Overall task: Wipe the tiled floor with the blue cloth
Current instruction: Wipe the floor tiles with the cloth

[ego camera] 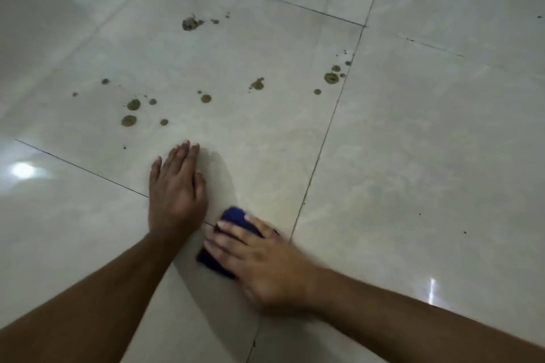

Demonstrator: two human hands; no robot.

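The person is down close to the pale, glossy tiled floor [413, 141], both bare forearms reaching in from the near edge. The left hand [177, 188] lies flat on the tile, palm down, fingers straight and close together, pointing away from the body. It holds nothing and rests just across a dark grout line [88, 169].

The right hand [259, 262] sits nearer the body and just to the right of the left wrist, spread over the blue cloth [233, 216], which is bunched beneath it. The fingers lie stretched across the top of the cloth, pressing it against the floor rather than wrapping around it, though this hand is blurred, so exactly how the thumb sits is hard to tell. Dark blue fabric shows past the fingertips and again under the near side of the palm. The cloth lies close to where two grout lines cross.

Farther off, on the same large tile as the left hand, brownish muddy spots [134, 104] are scattered in a loose band, some round drops, some smeared. A bigger blotch [190, 23] sits near the far edge of that tile, and another cluster [331, 76] lies beside the grout line on the right. All of them are well apart from the cloth. Bright glare patches [22, 170] shine on the tiles at left and at lower right.
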